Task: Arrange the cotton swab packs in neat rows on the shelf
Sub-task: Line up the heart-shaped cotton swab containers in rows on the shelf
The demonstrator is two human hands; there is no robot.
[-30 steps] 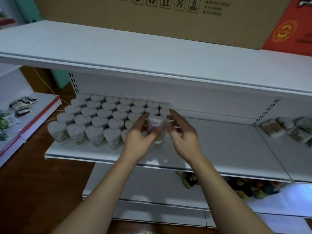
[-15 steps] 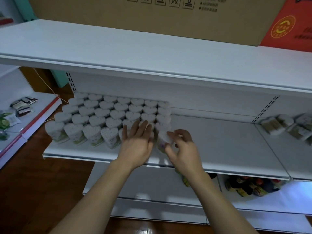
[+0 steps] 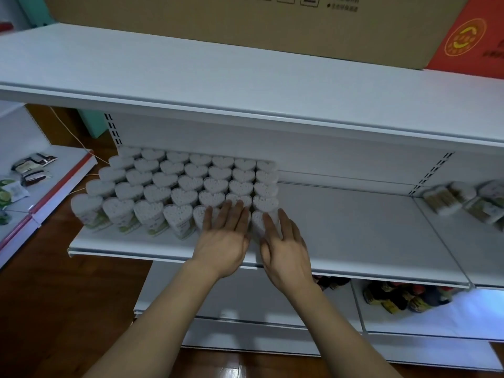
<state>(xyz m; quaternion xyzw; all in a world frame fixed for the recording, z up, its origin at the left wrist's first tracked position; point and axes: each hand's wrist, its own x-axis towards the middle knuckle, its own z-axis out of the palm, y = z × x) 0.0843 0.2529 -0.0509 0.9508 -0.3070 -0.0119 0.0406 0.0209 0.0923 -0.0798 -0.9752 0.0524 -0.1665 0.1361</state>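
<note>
On the white metal shelf, heart-shaped white cotton swab packs stand in tight rows filling its left half, back wall to near the front edge. My left hand lies flat, fingers straight, against the front-row packs. My right hand, fingers extended, touches the rightmost front pack.

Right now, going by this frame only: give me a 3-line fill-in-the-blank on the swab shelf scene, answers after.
1. The tops of the cotton swab packs are shaped like ____.
2. Both the left hand and the right hand have ____ fingers, pressing the front packs.
3. The shelf to the right of the packs is coloured ____.

Answers: hearts; straight; white
</note>
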